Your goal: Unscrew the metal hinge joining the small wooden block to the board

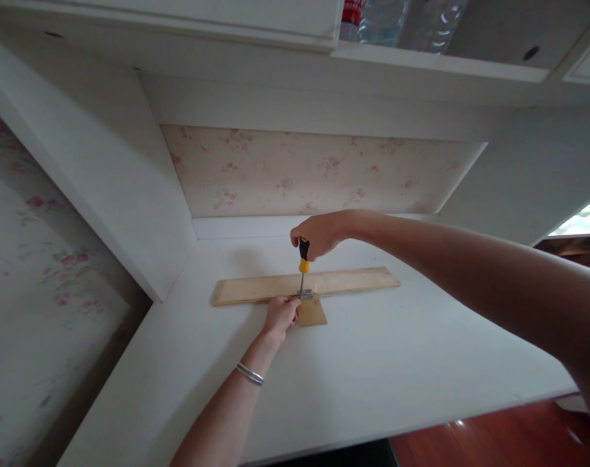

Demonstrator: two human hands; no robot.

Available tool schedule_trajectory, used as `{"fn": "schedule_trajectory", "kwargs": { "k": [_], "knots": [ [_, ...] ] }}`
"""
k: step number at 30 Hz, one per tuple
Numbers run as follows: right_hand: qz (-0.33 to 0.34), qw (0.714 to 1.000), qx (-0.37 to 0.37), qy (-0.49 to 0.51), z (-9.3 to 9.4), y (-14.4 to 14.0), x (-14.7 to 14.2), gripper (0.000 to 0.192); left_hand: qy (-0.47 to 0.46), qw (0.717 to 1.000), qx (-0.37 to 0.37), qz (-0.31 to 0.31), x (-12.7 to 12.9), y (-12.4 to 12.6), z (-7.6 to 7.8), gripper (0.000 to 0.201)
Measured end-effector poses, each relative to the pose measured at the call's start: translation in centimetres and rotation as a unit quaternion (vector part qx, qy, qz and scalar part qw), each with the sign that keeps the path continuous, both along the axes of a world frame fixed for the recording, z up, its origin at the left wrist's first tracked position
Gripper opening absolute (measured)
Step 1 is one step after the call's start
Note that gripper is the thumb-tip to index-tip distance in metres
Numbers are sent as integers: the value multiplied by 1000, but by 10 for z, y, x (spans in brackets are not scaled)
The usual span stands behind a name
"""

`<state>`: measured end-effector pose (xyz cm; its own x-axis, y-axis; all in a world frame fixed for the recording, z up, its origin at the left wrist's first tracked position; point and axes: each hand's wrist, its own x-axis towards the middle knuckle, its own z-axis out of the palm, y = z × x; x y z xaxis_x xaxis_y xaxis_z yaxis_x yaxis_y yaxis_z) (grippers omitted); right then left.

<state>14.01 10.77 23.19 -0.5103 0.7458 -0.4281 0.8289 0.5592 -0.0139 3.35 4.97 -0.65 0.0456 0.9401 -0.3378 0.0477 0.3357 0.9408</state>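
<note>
Under my right hand [319, 235], clenched on the upright screwdriver [303, 263], a metal hinge [305, 295] joins the long plank [305, 284] and small wood piece [311, 312] on the bench [373, 363], my left hand [280, 316] pinching beside it.

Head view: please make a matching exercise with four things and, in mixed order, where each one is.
Things:
1. yellow-and-black screwdriver
2. long pale wooden strip
3. small metal hinge
4. silver bracelets

Places:
A. left wrist
B. under the screwdriver tip
C. right hand
D. flat on the white desk

Pairs: 1-C, 2-D, 3-B, 4-A
</note>
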Motion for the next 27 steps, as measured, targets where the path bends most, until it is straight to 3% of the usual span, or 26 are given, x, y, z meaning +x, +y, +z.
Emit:
{"fn": "schedule_trajectory", "kwargs": {
  "k": [3,6,8,12,14,16,19,21,24,26,27],
  "knots": [
    [-43,998,-29,-17,-2,-1,1,48,-1,1000,2,-3,0,0,1,15],
    [53,998,13,-23,-6,0,3,32,-2,1000,1,-4,-1,0,0,15],
    [74,996,42,-3,-8,1,3,41,-3,1000,-3,-4,-1,1,-1,14],
    [-20,1000,2,-14,-10,0,4,52,-4,1000,-5,0,-1,2,-2,12],
    [-1,1000,-2,-21,-8,-2,4,42,1,1000,-5,-2,-1,2,-2,14],
    [34,999,15,-8,-7,-4,4,44,3,1000,-4,-6,-1,2,-2,14],
    [-7,1000,7,-9,-6,-6,4,56,3,1000,-6,-7,-2,2,-3,14],
    [-28,999,0,-21,-7,-6,6,47,5,1000,-5,-7,-2,2,-4,14],
    [62,997,52,-5,-10,-5,8,33,5,1000,-7,-7,-2,3,-5,15],
    [86,994,70,20,-10,-5,8,44,3,1000,-7,-8,-2,3,-6,15],
    [64,996,60,22,-9,-5,8,50,2,1000,-7,-8,-2,3,-6,15]
  ]
}}
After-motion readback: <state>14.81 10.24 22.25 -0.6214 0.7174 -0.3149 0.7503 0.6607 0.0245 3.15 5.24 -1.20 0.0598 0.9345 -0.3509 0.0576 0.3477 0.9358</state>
